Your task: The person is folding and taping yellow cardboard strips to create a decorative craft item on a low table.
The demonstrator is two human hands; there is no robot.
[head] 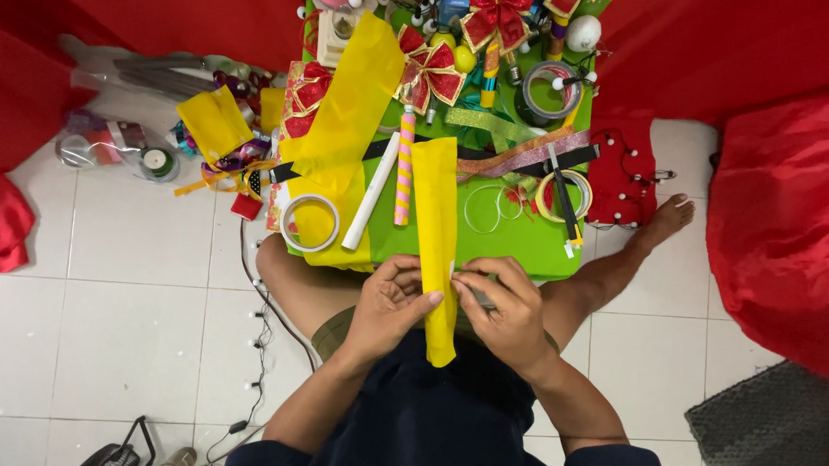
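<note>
Yellow paper strip [436, 234]: pinched by left hand [389, 306] and right hand [506, 312], near edge of green worktop [524, 241]. Tape roll [310, 223]: left of strip.

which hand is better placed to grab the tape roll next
Left, probably. The white tape roll lies on the left edge of the green board, just above the left hand. The right hand would have to cross the yellow strip.

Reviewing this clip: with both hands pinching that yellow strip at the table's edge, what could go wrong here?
The yellow strip hangs past the green table edge, gripped by the left hand and right hand; uneven pull might crease or tear it. Its far end lies beside the striped stick, which could get nudged.
</note>
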